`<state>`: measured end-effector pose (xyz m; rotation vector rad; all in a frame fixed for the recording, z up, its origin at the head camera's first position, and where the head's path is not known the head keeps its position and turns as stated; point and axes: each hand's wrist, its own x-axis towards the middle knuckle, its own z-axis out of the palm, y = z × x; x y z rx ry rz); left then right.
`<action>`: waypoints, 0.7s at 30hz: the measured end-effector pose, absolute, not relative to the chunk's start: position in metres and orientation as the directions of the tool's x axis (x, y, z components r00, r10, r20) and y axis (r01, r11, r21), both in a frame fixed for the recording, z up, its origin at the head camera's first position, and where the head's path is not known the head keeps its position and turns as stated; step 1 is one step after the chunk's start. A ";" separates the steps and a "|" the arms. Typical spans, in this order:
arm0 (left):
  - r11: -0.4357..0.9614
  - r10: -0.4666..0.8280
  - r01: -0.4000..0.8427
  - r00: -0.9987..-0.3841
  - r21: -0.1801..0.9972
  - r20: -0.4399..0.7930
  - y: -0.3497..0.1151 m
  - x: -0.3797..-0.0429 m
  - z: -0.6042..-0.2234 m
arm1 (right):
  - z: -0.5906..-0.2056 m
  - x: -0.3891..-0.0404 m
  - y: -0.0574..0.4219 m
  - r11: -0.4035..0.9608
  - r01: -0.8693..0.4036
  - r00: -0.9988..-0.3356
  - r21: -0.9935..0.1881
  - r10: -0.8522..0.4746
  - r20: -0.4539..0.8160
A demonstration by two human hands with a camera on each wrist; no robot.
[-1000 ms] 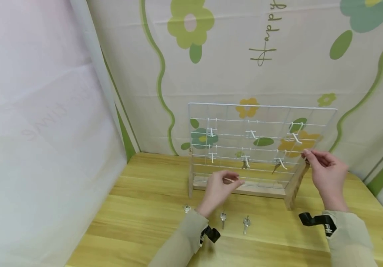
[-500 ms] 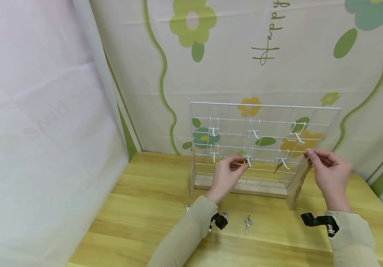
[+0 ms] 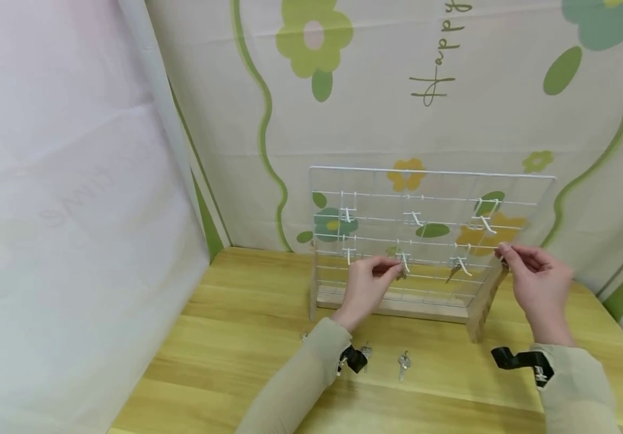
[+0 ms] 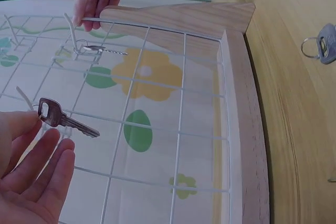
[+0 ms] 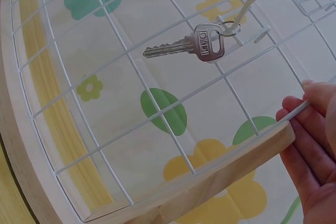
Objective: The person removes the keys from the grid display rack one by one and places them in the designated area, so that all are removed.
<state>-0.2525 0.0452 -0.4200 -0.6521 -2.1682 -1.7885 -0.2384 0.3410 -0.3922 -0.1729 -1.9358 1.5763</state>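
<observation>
A white wire grid rack [image 3: 431,175] with hooks stands in a wooden base [image 3: 420,310] on the table. At the lower middle hook, my left hand [image 3: 368,280] pinches a key [image 4: 50,113] by its ring end, between thumb and index finger. The key's blade points down, and its ring is mostly hidden by the thumb. My right hand [image 3: 539,283] grips the grid's right side edge, thumb in front and fingers behind, just above the wooden upright [image 5: 262,153]. Another key [image 5: 207,43] hangs by its ring on the lower right hook.
Loose keys lie on the table in front of the rack, among them one key [image 3: 404,364] below the base and another key [image 3: 366,349] beside the left cuff. The upper left hook [image 3: 347,215] carries no key. A flowered cloth [image 3: 366,120] hangs behind.
My left hand has risen from below the lower middle hook to the key hanging there and taken hold of it. The right hand keeps its grip on the grid's edge.
</observation>
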 end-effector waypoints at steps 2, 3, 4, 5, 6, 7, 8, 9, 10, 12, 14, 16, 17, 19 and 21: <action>0.136 0.186 0.494 -0.864 0.859 0.468 0.043 -0.248 -0.421 | -0.393 -0.238 0.341 0.259 -0.277 -0.797 -0.925 0.476 0.372; 0.137 0.190 0.492 -0.865 0.859 0.465 0.043 -0.244 -0.422 | -0.393 -0.237 0.341 0.254 -0.269 -0.800 -0.929 0.479 0.362; 0.135 0.195 0.489 -0.866 0.861 0.461 0.042 -0.241 -0.422 | -0.394 -0.236 0.341 0.245 -0.261 -0.802 -0.934 0.483 0.351; 0.132 0.200 0.485 -0.867 0.864 0.456 0.041 -0.237 -0.424 | -0.395 -0.235 0.341 0.249 -0.253 -0.803 -0.935 0.486 0.347; 0.132 0.204 0.482 -0.868 0.866 0.452 0.040 -0.233 -0.424 | -0.396 -0.233 0.341 0.249 -0.246 -0.803 -0.937 0.489 0.341; 0.129 0.209 0.483 -0.867 0.866 0.452 0.039 -0.229 -0.425 | -0.396 -0.232 0.341 0.248 -0.238 -0.805 -0.939 0.490 0.334; 0.129 0.212 0.486 -0.865 0.864 0.455 0.038 -0.226 -0.426 | -0.397 -0.231 0.341 0.265 -0.232 -0.805 -0.936 0.488 0.338; 0.127 0.216 0.492 -0.861 0.861 0.460 0.038 -0.223 -0.426 | -0.398 -0.231 0.341 0.278 -0.235 -0.803 -0.931 0.484 0.347; 0.120 0.222 0.497 -0.857 0.860 0.465 0.037 -0.221 -0.425 | -0.398 -0.232 0.342 0.288 -0.243 -0.800 -0.926 0.480 0.359; 0.112 0.234 0.512 -0.846 0.851 0.479 0.035 -0.218 -0.424 | -0.398 -0.233 0.341 0.295 -0.253 -0.798 -0.921 0.475 0.371; 0.105 0.252 0.527 -0.834 0.843 0.490 0.034 -0.215 -0.423 | -0.397 -0.234 0.341 0.308 -0.263 -0.794 -0.915 0.470 0.386; 0.100 0.268 0.532 -0.828 0.841 0.492 0.033 -0.211 -0.422 | -0.396 -0.235 0.341 0.315 -0.262 -0.794 -0.912 0.466 0.390; 0.097 0.275 0.535 -0.825 0.840 0.494 0.033 -0.209 -0.422 | -0.395 -0.236 0.340 0.312 -0.262 -0.795 -0.913 0.466 0.388; 0.089 0.293 0.530 -0.823 0.843 0.487 0.034 -0.205 -0.423 | -0.394 -0.237 0.340 0.311 -0.270 -0.793 -0.911 0.464 0.394; 0.079 0.309 0.512 -0.828 0.855 0.467 0.034 -0.200 -0.426 | -0.393 -0.238 0.339 0.299 -0.273 -0.794 -0.914 0.467 0.390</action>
